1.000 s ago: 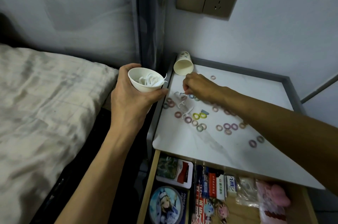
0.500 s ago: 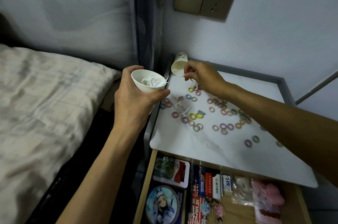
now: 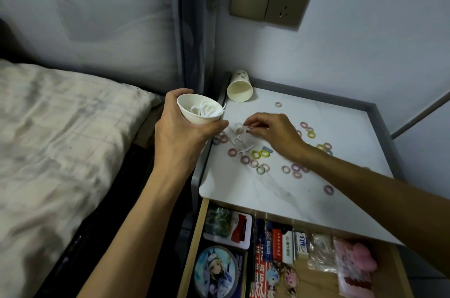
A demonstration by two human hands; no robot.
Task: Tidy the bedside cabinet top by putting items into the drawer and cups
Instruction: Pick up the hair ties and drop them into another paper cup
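White cup (image 3: 194, 115) gripped by left hand (image 3: 180, 139) just off cabinet top (image 3: 341, 117) edge, right hand (image 3: 275, 132) pinching floss pick (image 3: 239, 130)

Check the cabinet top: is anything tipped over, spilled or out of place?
The spare cup lies tipped on its side in the back left corner. Coloured rings and a few floss picks are strewn over the cabinet top.

Only blurred, unreadable print on packets (image 3: 287, 245) in drawer (image 3: 194, 244)
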